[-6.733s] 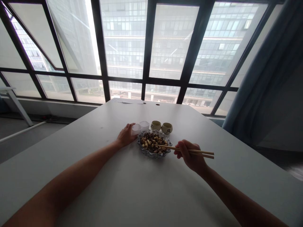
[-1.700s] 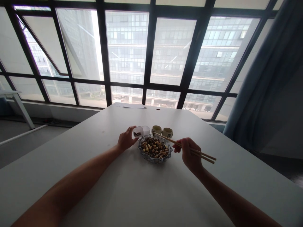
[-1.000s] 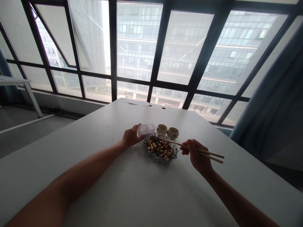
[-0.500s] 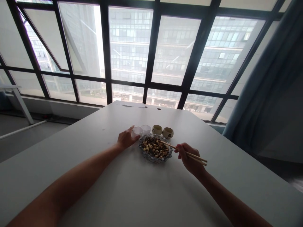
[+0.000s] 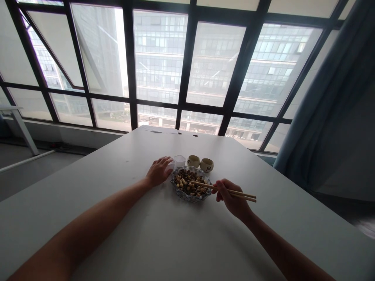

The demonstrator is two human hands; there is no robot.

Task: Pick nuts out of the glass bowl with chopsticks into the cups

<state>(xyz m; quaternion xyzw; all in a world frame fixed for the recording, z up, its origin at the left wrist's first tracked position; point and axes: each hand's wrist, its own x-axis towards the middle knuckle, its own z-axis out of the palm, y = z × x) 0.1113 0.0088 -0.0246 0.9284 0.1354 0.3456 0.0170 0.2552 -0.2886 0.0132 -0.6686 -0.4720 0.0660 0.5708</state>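
Head view: the right hand (image 5: 234, 199) grips chopsticks (image 5: 203, 184) in the well-filled nut bowl (image 5: 190, 198), inboard of the far edge of the desk (image 5: 175, 242); the left hand (image 5: 157, 172) clasps a plastic cup (image 5: 170, 165), contents hidden, completed portion indeterminate.

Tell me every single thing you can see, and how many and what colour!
Nuts: many, brown and tan, in the bowl
Bowl: one, clear, on the table
Chopsticks: two, light wood, tips over the nuts
Tubs: two, clear, behind the bowl
Cups: two, yellowish, right of the tubs
Table: one, white, in front
Paper: white, far end, count unclear
Other table: one, white, far left
Windows: several, black frames, behind
Curtain: blue, right
Left hand: one, bare, at the left tub
Right hand: one, bare, holding the chopsticks
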